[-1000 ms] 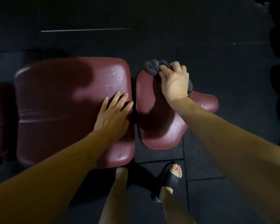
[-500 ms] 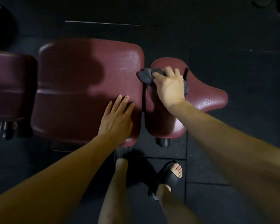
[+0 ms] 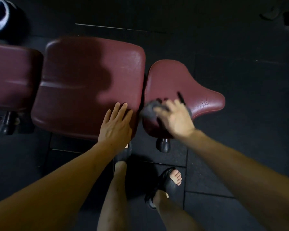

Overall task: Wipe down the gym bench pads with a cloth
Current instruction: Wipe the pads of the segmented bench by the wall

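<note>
The right hand (image 3: pixel 175 120), blurred, presses a dark grey cloth (image 3: pixel 149 109) onto the near left part of the small maroon seat pad (image 3: pixel 178 80), its fingers spread over the bunched fabric, though whether they curl round it I cannot tell; the cloth lies just beside the gap between the pads. The left hand (image 3: pixel 115 125) rests flat, fingers straight and together, on the near right corner of the large maroon pad (image 3: pixel 83 84); a third maroon pad (image 3: pixel 10 75) sits to the far left, and two feet in black sandals (image 3: pixel 167 182) stand on the dark floor (image 3: pixel 223 47) nearby.
</note>
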Tool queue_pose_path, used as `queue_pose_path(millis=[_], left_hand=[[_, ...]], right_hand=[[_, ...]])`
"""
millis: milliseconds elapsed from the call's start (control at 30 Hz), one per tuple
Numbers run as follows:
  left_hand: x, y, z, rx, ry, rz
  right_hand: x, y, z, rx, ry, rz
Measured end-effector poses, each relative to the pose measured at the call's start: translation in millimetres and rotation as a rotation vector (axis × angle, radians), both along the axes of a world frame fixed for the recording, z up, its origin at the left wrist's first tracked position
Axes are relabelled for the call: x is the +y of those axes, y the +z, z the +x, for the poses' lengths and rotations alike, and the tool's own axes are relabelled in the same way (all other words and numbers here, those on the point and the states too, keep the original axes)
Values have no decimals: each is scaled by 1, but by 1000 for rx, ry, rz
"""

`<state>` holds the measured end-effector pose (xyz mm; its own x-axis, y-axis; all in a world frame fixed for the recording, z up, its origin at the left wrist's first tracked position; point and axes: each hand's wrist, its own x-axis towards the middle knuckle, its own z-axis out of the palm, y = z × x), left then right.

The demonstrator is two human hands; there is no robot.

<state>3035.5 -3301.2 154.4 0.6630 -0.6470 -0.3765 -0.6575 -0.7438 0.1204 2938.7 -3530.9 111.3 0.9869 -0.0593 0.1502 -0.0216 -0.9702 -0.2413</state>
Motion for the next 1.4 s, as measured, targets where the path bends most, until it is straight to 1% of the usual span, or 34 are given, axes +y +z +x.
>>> queue_pose_path(millis=[33, 100, 200, 267, 367, 500, 567, 667, 733, 800, 867, 933, 1000, 1100, 1167, 1200, 1300, 1400], left_hand=[[-4, -1, -1, -9, -3, -7], [-12, -5, -2, -24, -12, -35], [-21, -10, -4, -25, -41, -62], [-23, -10, -4, -14, -37, -65], [-28, -8, 1, -3, -71, -34], [-39, -9, 10, -36, -170, -34], [-50, -10, 14, -58, -200, -80], [-75, -9, 17, 5, -207, -87], [-93, -8, 21, 57, -227, -56], [-109, -8, 26, 79, -239, -34], [-116, -10, 30, 115, -229, -1], [-117, -11, 30, 132, -230, 31], [-118, -10, 30, 135, -229, 65], [-120, -7, 30, 149, -217, 95], [-122, -6, 31, 149, -213, 99], [-121, -6, 32, 145, -212, 105], [-121, -5, 32, 150, -215, 118], [-122, -5, 30, 165, -201, 117]], right_hand=[[-18, 2, 19, -46, -105, -30], [-47, 6, 50, -71, -312, -63], [-34, 6, 47, -84, -486, -21], [3, 3, 17, -83, -495, 60], [49, -4, -31, 12, -440, 143], [25, -3, -24, 20, -317, 94], [-10, 4, -11, -18, -331, 44], [-69, 15, 3, -50, -517, -33], [-91, 20, -1, -54, -715, -29], [-92, 22, -14, -59, -906, 33], [-67, 20, -24, -61, -1015, 82], [-37, 17, -18, -62, -1014, 146], [-21, 14, 4, -51, -916, 171], [-33, 15, 22, -11, -725, 98], [-55, 19, 8, 17, -629, 45], [-67, 20, -3, 18, -642, 35], [-91, 26, -36, 45, -877, 72], [-85, 27, -23, 93, -1053, 121]])
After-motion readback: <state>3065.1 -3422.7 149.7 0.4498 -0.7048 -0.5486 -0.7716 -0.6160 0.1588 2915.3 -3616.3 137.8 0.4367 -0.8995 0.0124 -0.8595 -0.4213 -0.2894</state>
